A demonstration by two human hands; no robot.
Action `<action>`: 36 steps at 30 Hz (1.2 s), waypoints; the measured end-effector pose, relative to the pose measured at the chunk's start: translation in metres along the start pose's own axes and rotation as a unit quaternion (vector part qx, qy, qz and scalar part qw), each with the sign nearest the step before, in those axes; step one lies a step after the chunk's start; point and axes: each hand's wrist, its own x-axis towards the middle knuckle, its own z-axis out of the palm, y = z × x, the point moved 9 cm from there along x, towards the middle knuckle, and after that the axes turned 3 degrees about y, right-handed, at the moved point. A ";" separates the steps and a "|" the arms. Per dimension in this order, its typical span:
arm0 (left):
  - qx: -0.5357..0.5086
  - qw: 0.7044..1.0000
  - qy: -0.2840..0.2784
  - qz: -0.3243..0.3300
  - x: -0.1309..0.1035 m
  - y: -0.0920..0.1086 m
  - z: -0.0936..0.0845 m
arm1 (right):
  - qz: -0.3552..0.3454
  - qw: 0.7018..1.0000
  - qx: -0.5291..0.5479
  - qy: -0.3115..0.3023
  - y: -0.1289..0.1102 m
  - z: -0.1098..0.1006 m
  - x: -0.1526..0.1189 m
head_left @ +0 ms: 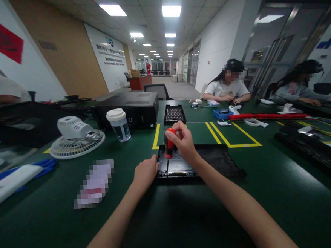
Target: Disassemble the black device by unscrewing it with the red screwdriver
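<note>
Steadying black casing at frame ctr., prob. vs. slipping: L hand, finger grip unclear; R hand fingers clamp screwdriver near-upright.

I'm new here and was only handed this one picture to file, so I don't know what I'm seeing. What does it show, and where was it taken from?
There is no robot here. The one picture comes from a camera worn on a person's head, looking forward and down over their own bare arms.

The right hand grips a red and black screwdriver, held upright over a black panel. The left hand is at the panel's left edge; whether it pinches it is hard to tell.

The panel lies on a green table. To the left are a white fan part and a lidded cup; beyond the panel is a black tray. Other people sit farther off.
</note>
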 end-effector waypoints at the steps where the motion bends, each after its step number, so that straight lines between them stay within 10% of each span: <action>1: 0.000 1.000 0.004 0.004 0.000 0.000 0.000 | -0.005 1.000 -0.005 0.004 -0.001 0.000 0.000; 36: -0.002 1.000 -0.006 -0.002 -0.001 -0.001 -0.001 | -0.103 0.927 -0.306 0.189 -0.031 -0.010 -0.019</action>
